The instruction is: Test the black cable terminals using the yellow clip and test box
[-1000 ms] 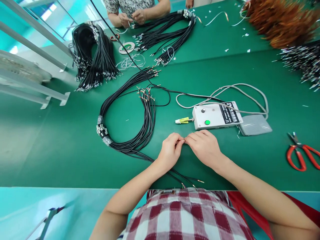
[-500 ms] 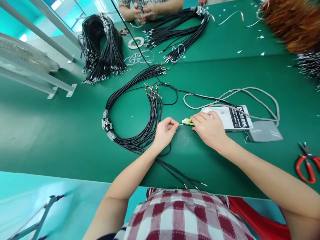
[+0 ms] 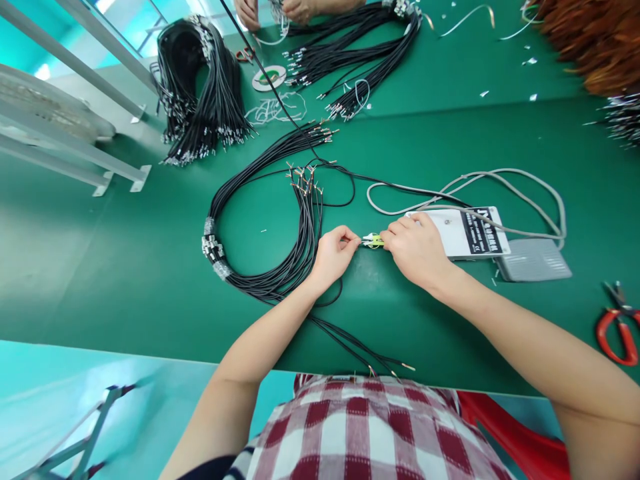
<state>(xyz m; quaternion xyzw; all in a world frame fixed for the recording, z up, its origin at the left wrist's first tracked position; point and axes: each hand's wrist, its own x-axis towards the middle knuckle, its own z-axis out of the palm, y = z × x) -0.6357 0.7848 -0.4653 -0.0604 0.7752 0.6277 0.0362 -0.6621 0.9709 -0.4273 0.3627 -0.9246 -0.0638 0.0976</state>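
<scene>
Thumb and forefinger of my left hand are pinched on a thin wire end, mostly hidden by the fingers. Facing it, my right hand grips a small yellow-green tool with a white tip. The tip is right at the left fingertips, and I cannot tell whether the wire is inside it. Behind the right hand lies a flat white box with a black printed label. A looped bundle of black cables with bared copper ends spreads left of my left hand, some strands passing under that forearm.
A grey foot pedal and a grey cord lie beside the box. Red-handled cutters rest at the right. More black cable bundles and a tape roll are farther back, near another person's hands.
My left fingertips and the tool's white tip have come together, closing the small gap between them. The view has shifted slightly, and the other person's hands sit higher in it.
</scene>
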